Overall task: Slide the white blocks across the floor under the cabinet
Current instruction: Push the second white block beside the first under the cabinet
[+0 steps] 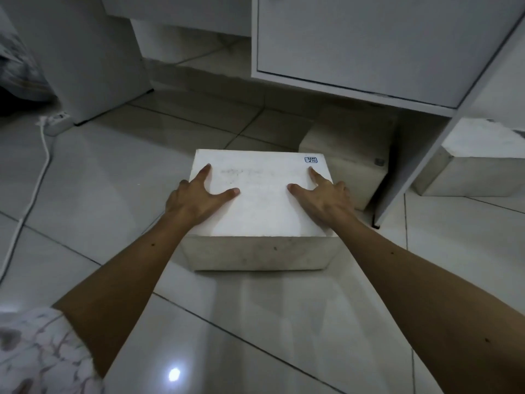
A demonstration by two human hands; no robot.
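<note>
At the far left a white power strip (58, 120) lay on the tiled floor (119, 172) beside the foot of a white panel (85, 52), and its white cable (31, 194) ran toward the near left edge; in the near left corner a patterned sleeve (42, 351) covered the upper part of the left arm; the left hand (196, 199) rested on the left part of the top of the large white block (261, 211), its forefinger and thumb laid out straight on the top face and its other fingers hidden over the block's left edge, so the grip there was spread flat and pressing rather than closed round anything; that block sat on the floor in the middle of the scene, in front of the cabinet (369, 46) and not under it, with a small label (311, 160) at its far right corner; the right hand (326, 199) lay on the right part of the same top face, forefinger pointing toward the label, thumb out to the left, the remaining fingers bent at the block's right edge, and whether they gripped that edge could not be told; behind and to the right, a second white block (352, 160) stood in the shadow under the cabinet, just beside the large block's far right corner; right of the cabinet's side panel (443, 143), a third white block (477, 163) sat on the floor.
</note>
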